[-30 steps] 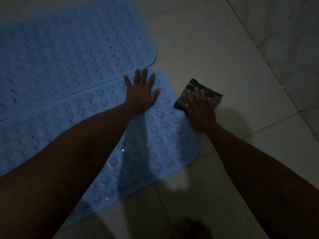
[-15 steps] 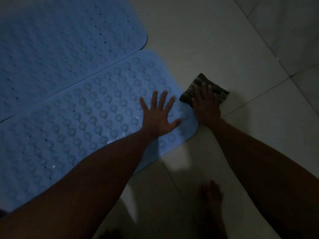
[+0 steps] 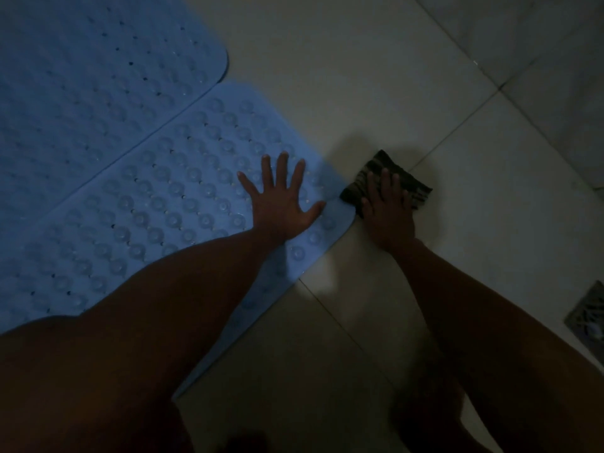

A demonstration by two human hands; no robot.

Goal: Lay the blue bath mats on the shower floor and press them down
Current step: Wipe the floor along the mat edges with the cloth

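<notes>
dim light is falling over a pale tiled floor point(image 3: 376, 93), and two blue mats are lying flat on it side by side. the near mat point(image 3: 170, 204), studded with round suction cups, is serving as the landmark: its long edge is touching or just overlapping the far mat point(image 3: 91, 76), which is stretching off beyond it toward the upper left. the left hand point(image 3: 281, 204) is pressing palm-down on the near mat close to its rounded right corner, fingers spread wide and gripping nothing. just off that same corner, on bare tile, the right hand point(image 3: 387, 210) is lying flat on a dark striped folded cloth point(image 3: 413, 188), fingers extended over it rather than curled around it; the cloth's edge is sitting right beside the mat's corner, and whether they are touching is hard to tell. both forearms are reaching in from the bottom. well to the right of the near mat, a grey floor drain point(image 3: 588, 312) is showing at the frame's edge.
</notes>
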